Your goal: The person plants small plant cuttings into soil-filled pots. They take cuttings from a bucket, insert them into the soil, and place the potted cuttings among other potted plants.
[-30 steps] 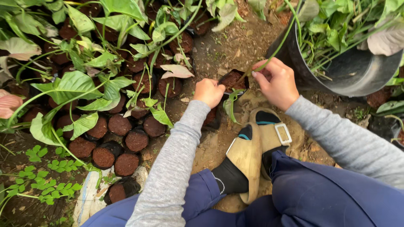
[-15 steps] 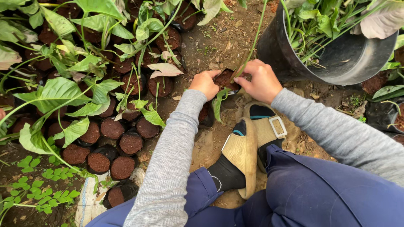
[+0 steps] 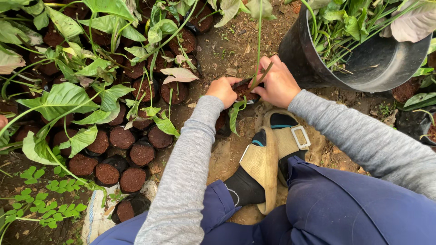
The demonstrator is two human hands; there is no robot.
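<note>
I read both hands as closed around one small soil bag (image 3: 245,90) on the ground. Left hand (image 3: 223,90): fingers (image 3: 230,82) curled over the bag's left rim, pressing into the dark soil. Right hand (image 3: 278,84): fingers (image 3: 264,68) bent around the bag's right side and pinching a thin green stem (image 3: 259,41) that rises straight up from the soil toward the top edge of the view. A narrow leaf (image 3: 236,115) hangs down from the bag toward me, just under the left hand.

The bag sits on bare brown ground (image 3: 227,45), roughly centre of the view, just beside the base of a large black pot (image 3: 363,68). That pot stands at the upper right and holds a loose bundle of green cuttings (image 3: 349,22). I cannot tell whether the right hand touches the pot wall; it is very near.

Directly below the hands: a tan sandal (image 3: 268,159) with a buckle, worn over a black sock (image 3: 243,188). Grey sleeves (image 3: 181,181) and blue trousers (image 3: 345,208) fill the lower edge.

Left of the hands, well apart: packed rows of filled bags (image 3: 120,156), round soil tops showing, many carrying broad green seedlings (image 3: 63,97). A white sack (image 3: 93,215) lies at the lower left, next to small clover-like weeds (image 3: 50,202).
</note>
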